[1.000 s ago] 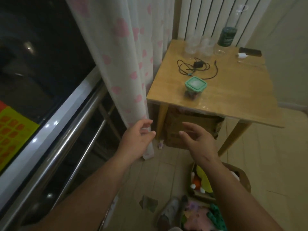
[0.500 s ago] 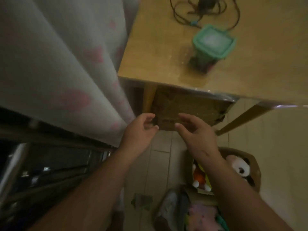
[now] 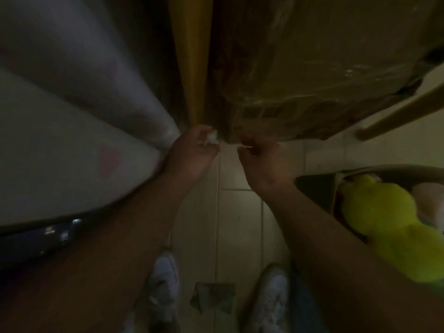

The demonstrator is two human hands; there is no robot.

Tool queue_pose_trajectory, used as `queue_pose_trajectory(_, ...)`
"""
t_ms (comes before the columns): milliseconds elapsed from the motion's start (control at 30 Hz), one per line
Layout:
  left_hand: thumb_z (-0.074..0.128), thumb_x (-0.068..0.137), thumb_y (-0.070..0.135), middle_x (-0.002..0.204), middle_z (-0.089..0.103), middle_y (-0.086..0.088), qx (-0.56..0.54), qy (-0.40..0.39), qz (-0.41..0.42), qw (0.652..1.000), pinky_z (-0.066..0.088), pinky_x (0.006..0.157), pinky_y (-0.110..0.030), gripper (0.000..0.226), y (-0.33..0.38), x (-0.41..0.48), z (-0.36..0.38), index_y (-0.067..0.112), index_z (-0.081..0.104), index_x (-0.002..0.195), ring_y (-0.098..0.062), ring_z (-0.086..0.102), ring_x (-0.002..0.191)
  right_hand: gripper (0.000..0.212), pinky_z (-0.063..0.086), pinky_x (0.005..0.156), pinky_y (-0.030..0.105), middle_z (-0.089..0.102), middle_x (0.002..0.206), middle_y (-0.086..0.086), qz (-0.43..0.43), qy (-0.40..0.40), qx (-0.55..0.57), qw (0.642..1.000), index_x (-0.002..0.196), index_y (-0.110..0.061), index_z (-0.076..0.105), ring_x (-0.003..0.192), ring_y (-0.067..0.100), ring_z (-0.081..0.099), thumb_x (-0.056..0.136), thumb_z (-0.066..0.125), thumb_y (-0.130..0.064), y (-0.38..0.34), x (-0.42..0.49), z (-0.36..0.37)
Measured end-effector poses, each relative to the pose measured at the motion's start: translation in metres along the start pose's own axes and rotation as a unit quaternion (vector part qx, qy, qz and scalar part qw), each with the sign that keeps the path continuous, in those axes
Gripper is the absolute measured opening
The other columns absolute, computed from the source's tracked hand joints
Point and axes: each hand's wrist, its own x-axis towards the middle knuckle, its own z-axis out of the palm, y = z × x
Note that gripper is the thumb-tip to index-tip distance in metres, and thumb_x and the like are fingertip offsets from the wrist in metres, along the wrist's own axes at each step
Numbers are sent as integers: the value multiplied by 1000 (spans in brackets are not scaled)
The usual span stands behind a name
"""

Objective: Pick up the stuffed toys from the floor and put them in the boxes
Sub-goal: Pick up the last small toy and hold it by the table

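Dim floor tiles (image 3: 240,224) frame my left hand (image 3: 192,153) pinching a small white thing (image 3: 212,137) beside the table leg (image 3: 192,68), my right hand (image 3: 263,164) with fingers curled at the wrapped carton (image 3: 312,68), hold unclear, and a yellow-green stuffed toy (image 3: 384,224) lying in the box (image 3: 396,167) at right.

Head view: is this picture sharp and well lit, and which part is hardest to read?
Head view: dim overall, the curtain smeared by motion blur; head view: the yellow-green plush toy is the brightest thing; head view: the small white thing at the left hand is too blurred and dark to identify.
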Motion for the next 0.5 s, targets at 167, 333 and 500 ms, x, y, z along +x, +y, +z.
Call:
queue_pose_trajectory(167,61,86,17,104,56,11,-27,39,-14,999,39,62,-16,30,-67,65,46,29,57,114,-1,51,83,37,33,70,7,60,130,-7,11,-10,11,1000,130,-25,56,97,0,52,94,57,-23,64,45,54)
queue_pose_trajectory(333,63,87,20,108,53,12,-26,41,-19,999,35,58,-12,37,-123,121,77,26,56,123,-5,50,95,40,36,76,11,58,133,-6,26,-27,25,999,133,-23,54,111,8,57,93,58,-23,111,94,104)
queue_pose_trajectory(500,70,80,22,106,59,8,0,53,-12,998,49,83,-21,40,-163,174,95,30,59,118,-12,58,100,36,37,85,15,59,132,-2,14,-34,38,999,130,-20,58,115,12,57,94,55,-15,142,144,150)
